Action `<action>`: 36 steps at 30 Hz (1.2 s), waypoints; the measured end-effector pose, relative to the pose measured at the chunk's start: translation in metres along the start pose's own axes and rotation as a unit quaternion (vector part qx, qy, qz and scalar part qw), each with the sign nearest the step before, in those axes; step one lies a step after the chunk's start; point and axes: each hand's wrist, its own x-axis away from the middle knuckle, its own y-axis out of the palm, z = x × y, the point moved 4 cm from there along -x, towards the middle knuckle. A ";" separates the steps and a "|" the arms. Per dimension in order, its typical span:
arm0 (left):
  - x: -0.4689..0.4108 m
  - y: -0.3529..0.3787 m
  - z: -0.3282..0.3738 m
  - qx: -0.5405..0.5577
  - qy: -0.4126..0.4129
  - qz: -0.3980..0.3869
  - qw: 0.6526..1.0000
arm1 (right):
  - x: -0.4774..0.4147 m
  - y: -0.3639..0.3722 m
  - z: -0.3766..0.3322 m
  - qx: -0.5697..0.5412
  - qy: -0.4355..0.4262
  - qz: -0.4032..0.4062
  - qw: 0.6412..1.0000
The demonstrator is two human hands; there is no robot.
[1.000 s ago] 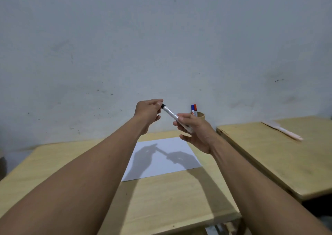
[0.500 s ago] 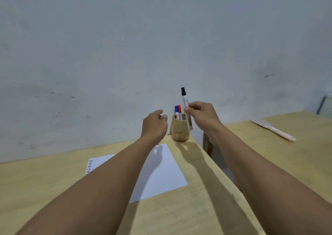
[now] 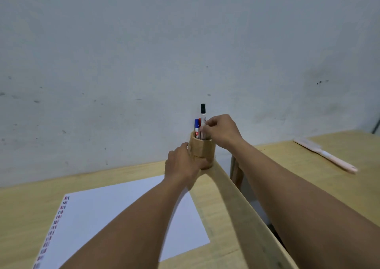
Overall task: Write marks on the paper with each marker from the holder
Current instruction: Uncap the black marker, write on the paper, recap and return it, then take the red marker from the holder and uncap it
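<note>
We see black marker [image 3: 203, 115] upright in wooden holder [image 3: 202, 152] beside blue [image 3: 196, 127] and red; marked paper [image 3: 115, 213] lies flat nearby.

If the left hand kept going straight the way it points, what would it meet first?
The wooden holder: the left hand already looks pressed against its side. Past that is only the wall, though depth is hard to judge.

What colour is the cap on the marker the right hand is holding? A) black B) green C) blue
A: the right hand pinches the black-capped marker that sticks up tallest from the wooden holder, beside the shorter blue-capped marker.
</note>
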 end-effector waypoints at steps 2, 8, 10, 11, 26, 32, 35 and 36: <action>-0.004 0.005 0.001 -0.003 0.006 0.007 1.000 | -0.003 0.004 0.006 0.016 0.012 -0.032 0.999; -0.010 0.012 -0.001 -0.009 0.021 0.045 0.999 | -0.018 0.009 0.016 0.038 0.028 -0.050 0.998; -0.011 0.014 -0.002 -0.007 0.027 0.046 0.999 | -0.023 0.009 0.016 0.053 0.021 -0.041 0.998; -0.012 0.015 -0.003 -0.007 0.031 0.045 0.998 | -0.025 0.010 0.016 0.060 0.019 -0.041 0.997; -0.012 0.013 -0.003 -0.015 0.032 0.045 0.998 | -0.037 0.022 0.022 0.066 -0.016 -0.055 0.996; -0.014 0.014 -0.004 -0.020 0.029 0.042 0.998 | -0.034 0.014 0.020 0.017 -0.019 -0.012 1.000; -0.013 0.011 -0.002 -0.026 0.024 0.032 0.999 | -0.030 -0.001 0.007 -0.019 -0.034 0.019 0.999; -0.012 0.008 -0.002 -0.024 0.019 0.029 0.999 | -0.027 -0.007 0.001 -0.026 -0.038 0.025 0.999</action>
